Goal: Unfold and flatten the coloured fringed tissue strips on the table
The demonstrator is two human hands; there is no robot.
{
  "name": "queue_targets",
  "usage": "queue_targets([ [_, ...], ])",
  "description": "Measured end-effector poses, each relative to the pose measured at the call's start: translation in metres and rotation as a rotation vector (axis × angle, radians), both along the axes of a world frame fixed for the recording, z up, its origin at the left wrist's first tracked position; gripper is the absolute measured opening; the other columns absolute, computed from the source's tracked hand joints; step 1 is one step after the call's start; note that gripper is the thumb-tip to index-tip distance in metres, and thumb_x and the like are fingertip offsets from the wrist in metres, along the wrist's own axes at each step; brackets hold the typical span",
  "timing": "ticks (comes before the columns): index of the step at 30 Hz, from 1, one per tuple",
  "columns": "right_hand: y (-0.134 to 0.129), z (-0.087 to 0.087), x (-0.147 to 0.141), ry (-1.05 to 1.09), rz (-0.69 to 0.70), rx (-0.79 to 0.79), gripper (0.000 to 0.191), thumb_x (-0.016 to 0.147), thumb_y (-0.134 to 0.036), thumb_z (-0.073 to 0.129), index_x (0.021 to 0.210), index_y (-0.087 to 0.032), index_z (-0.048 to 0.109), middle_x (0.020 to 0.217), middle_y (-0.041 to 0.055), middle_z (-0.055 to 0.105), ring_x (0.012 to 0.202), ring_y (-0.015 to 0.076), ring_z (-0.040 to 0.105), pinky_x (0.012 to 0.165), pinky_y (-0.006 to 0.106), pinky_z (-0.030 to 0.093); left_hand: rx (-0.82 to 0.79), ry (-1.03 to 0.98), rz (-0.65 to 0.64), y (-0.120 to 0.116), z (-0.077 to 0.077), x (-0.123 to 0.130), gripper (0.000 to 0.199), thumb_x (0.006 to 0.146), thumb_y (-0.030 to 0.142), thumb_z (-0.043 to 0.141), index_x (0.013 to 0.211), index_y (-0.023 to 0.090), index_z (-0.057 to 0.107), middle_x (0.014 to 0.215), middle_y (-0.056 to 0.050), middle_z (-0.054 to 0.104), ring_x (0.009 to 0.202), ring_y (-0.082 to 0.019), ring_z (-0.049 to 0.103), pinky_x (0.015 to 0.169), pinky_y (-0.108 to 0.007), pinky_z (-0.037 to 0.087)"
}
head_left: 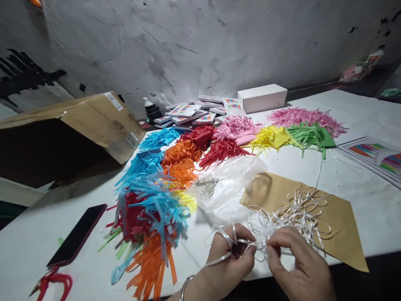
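Observation:
A tangle of thin white ribbon [300, 209] lies on a brown paper sheet [341, 221] and trails to the table's front edge. My left hand [230, 255] pinches part of that ribbon between thumb and fingertips, with loops running over its fingers. Close beside it, my right hand [294, 261] is closed in a pinch on the same ribbon. A small gap separates the two sets of fingertips. Just behind the hands sits a clear plastic bag [234, 177] with greyish bits inside.
Fringed paper tassels in blue [163, 196], orange [153, 259], red [221, 150], yellow [271, 138], green [310, 136] and pink [308, 119] cover the middle. A phone [78, 234], red-handled scissors [56, 284], a cardboard box [103, 125], stacked packs [191, 112] and a white box [263, 98] surround them.

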State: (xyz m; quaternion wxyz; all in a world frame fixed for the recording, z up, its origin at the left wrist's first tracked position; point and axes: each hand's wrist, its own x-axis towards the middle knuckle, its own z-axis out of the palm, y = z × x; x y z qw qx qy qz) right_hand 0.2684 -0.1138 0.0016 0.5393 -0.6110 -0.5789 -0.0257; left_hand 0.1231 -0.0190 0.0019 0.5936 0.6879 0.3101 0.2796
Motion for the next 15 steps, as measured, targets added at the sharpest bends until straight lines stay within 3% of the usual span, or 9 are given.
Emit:
queue_targets([
  [6, 0.003, 0.003, -0.003, -0.022, 0.035, -0.001, 0.016, 0.089, -0.008, 0.059, 0.085, -0.023, 0.055, 0.071, -0.0026, 0.058, 0.067, 0.0127, 0.058, 0.065, 0.026, 0.05, 0.119, 0.031, -0.017, -0.001, 0.003, -0.001, 0.007, 0.08, 0.022, 0.066, 0.08, 0.016, 0.07, 0.063, 0.003, 0.049, 0.053, -0.008, 0.04, 0.049, -0.018, 0.031],
  [12, 0.009, 0.007, -0.005, -0.135, 0.029, 0.119, 0.019, 0.084, -0.003, 0.054, 0.086, -0.022, 0.055, 0.073, -0.0026, 0.06, 0.067, 0.012, 0.059, 0.076, 0.031, 0.051, 0.266, 0.015, -0.077, -0.001, 0.015, -0.003, 0.01, 0.077, 0.013, 0.061, 0.079, 0.017, 0.069, 0.065, 0.002, 0.054, 0.055, -0.008, 0.043, 0.051, -0.019, 0.033],
  [15, 0.009, 0.004, -0.004, -0.007, 0.084, 0.02, 0.019, 0.083, -0.004, 0.052, 0.081, -0.023, 0.051, 0.071, -0.0031, 0.056, 0.066, 0.0117, 0.058, 0.066, 0.025, 0.051, 0.222, 0.037, -0.074, -0.001, 0.017, 0.0, 0.006, 0.072, 0.012, 0.063, 0.074, 0.017, 0.066, 0.062, 0.004, 0.05, 0.053, -0.008, 0.04, 0.049, -0.019, 0.03],
])
